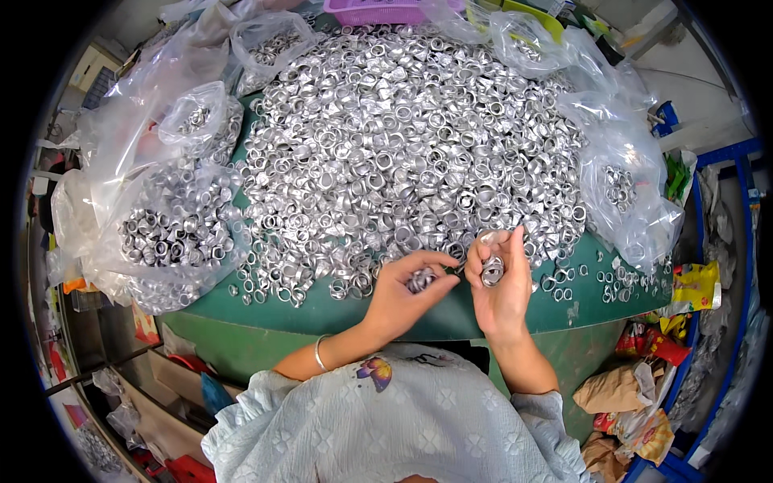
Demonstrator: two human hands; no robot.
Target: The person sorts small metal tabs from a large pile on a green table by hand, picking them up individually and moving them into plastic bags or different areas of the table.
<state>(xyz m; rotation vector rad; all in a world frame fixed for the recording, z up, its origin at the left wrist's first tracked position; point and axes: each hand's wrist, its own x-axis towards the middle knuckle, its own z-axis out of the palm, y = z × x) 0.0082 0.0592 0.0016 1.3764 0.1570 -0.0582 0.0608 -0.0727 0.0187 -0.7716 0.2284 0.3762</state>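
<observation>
A wide heap of silver-coloured metal rings (403,145) covers the green table (435,310). At its near edge my left hand (407,291) curls round a few rings (420,280), thumb and forefinger nearly meeting. Close beside it on the right, my right hand (503,290) is turned palm up, with rings (492,271) resting in the palm under bent fingers. A small gap separates the two hands. The exact count in either hand is hidden by the fingers.
Clear plastic bags of rings stand at the left (177,217), back (274,48) and right (620,189). A purple basket (386,11) sits behind the heap. Loose rings (555,282) lie by the right front. Blue shelving (729,338) and brown paper bags (616,386) are at the right.
</observation>
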